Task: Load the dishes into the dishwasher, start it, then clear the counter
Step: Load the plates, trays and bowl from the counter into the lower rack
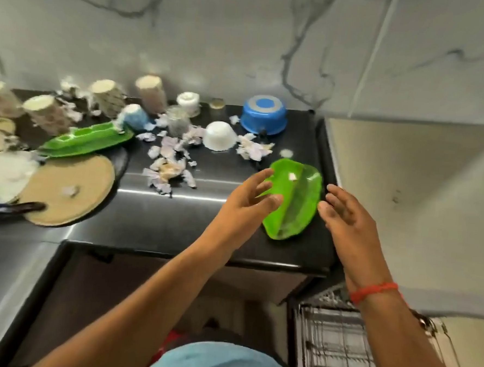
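Our left hand (251, 203) and right hand (343, 215) flank the green plate (296, 203), fingers spread, apparently gripping nothing; the scrap (292, 176) could slide off when we lift.

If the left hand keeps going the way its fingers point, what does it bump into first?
Most likely the green leaf-shaped plate: the left hand already hovers over its near edge, fingers aimed up and right across it. Depth is hard to judge, so it might pass just above.
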Demonstrator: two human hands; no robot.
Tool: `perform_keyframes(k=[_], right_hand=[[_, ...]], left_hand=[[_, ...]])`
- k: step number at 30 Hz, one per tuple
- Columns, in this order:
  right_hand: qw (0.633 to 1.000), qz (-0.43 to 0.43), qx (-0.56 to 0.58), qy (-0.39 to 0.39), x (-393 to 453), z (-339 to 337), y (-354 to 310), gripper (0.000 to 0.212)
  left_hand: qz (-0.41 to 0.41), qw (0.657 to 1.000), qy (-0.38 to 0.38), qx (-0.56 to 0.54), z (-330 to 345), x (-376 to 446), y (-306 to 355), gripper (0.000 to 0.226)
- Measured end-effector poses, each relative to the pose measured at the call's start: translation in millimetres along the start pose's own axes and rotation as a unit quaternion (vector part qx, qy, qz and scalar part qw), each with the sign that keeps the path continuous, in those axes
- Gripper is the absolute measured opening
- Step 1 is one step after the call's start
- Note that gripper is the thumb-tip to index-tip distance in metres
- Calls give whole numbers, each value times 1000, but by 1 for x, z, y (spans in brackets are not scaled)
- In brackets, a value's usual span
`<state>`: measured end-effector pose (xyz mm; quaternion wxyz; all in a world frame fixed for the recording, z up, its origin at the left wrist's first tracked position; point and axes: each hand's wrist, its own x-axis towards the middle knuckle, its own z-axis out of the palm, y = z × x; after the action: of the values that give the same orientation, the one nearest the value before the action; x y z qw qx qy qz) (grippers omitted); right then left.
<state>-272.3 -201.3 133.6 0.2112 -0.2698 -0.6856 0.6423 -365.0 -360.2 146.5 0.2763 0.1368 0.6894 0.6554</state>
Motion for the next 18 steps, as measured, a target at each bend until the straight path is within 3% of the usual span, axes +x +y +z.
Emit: perform_keyframes(k=[2, 8, 18], right_hand=[[1000, 6, 8, -26, 7, 18, -1, 35], [988, 21, -17, -150, 26, 128, -14, 35], [936, 50, -34, -347, 56, 239, -27, 33]], left_hand=[[-4, 1000, 7, 2, -20, 1, 1, 54], [-30, 991, 128, -14, -127, 2, -5, 52], [-65, 936, 340, -60, -211, -16, -17, 48]])
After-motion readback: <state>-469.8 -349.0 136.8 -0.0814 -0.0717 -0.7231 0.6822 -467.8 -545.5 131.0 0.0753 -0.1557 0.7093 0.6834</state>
